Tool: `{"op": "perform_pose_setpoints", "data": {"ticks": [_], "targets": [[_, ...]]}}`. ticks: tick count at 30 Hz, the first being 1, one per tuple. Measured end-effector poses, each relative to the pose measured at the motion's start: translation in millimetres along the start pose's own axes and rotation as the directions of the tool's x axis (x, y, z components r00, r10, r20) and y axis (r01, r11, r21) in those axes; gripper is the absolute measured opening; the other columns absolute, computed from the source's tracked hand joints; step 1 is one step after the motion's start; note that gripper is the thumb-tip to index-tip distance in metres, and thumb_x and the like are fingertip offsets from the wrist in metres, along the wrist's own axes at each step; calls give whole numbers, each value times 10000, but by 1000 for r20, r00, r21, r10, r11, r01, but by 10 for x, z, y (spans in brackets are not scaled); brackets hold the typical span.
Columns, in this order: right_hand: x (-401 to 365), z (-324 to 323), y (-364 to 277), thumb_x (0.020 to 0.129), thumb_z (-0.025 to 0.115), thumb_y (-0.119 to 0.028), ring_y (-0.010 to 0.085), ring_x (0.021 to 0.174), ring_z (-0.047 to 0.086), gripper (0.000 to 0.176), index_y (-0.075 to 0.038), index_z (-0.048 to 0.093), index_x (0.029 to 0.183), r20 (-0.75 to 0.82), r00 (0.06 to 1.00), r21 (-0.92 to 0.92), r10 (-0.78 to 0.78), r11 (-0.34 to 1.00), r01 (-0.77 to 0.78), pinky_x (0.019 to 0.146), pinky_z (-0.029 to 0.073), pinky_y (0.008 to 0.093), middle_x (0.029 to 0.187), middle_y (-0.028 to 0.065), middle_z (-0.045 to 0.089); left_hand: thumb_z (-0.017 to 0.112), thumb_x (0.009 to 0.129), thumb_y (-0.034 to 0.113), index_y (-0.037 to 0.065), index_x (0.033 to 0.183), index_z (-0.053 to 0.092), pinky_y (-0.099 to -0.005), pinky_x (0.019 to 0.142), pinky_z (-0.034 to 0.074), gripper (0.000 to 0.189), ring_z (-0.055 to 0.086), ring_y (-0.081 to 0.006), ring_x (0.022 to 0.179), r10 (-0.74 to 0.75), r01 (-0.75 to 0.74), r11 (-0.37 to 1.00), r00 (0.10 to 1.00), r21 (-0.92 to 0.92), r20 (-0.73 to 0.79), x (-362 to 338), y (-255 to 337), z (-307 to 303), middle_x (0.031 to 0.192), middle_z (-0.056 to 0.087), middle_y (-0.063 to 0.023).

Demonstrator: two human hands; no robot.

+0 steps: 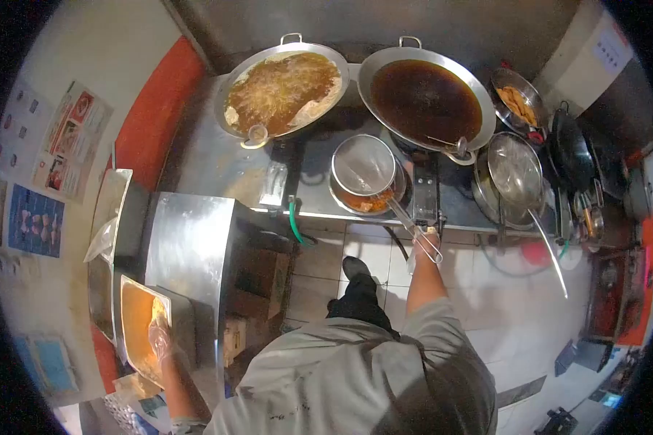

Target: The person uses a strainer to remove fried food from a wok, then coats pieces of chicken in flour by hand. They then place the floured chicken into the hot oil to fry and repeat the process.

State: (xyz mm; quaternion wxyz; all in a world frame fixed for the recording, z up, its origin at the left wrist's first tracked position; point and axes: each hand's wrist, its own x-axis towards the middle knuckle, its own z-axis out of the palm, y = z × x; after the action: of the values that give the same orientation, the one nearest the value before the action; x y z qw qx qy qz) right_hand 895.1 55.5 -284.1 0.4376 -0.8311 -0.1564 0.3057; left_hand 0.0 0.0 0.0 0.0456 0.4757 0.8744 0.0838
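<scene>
My right hand (426, 243) is closed round the wire handle of a round mesh strainer (364, 165). The strainer's basket rests over a metal pan (363, 204) with reddish-orange bits in it, at the stove's front edge. At the lower left, my left hand (159, 339) reaches into a deep steel container (125, 326) with orange contents. A thin clear covering, perhaps a plastic glove, shows on that hand. Its fingers are closed about a yellow-coated piece of food (157, 310), whose exact kind I cannot make out.
Oil bubbles in the left wok (341, 61), with a small ladle (257, 135) at its rim. Dark oil fills the right wok (370, 61). Another strainer (515, 170) and a pan of fried pieces (516, 105) sit at right. A steel counter (189, 232) stands left.
</scene>
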Motion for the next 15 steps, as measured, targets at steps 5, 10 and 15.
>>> {"op": "perform_pose_setpoints", "data": {"ticks": [5,10,15], "targets": [[-571,50,-499,907,776,-172,305,987,719,373,16,676,1214,-147,987,-345,-70,939,15,894,560,423,1115,167,743,455,1095,354,27,1120,678,-515,840,535,396,698,-431,966,2,-6,993,999,118,37,34,60,-317,1015,715,-252],[-460,287,-215,973,690,-297,311,1028,683,389,2,678,1222,-201,979,147,19,989,12,907,533,441,1167,181,703,510,1042,220,56,1186,682,-523,783,557,277,706,-414,926,336,-322,856,941,404,39,85,-50,-353,976,716,-235],[-703,-85,-626,1011,647,-258,310,1043,697,304,7,697,1152,-122,987,-471,-101,882,32,898,550,435,1163,180,713,495,1048,217,54,1261,674,-522,834,559,323,709,-407,966,204,-222,930,975,293,90,18,73,-264,1019,721,-245]]}}
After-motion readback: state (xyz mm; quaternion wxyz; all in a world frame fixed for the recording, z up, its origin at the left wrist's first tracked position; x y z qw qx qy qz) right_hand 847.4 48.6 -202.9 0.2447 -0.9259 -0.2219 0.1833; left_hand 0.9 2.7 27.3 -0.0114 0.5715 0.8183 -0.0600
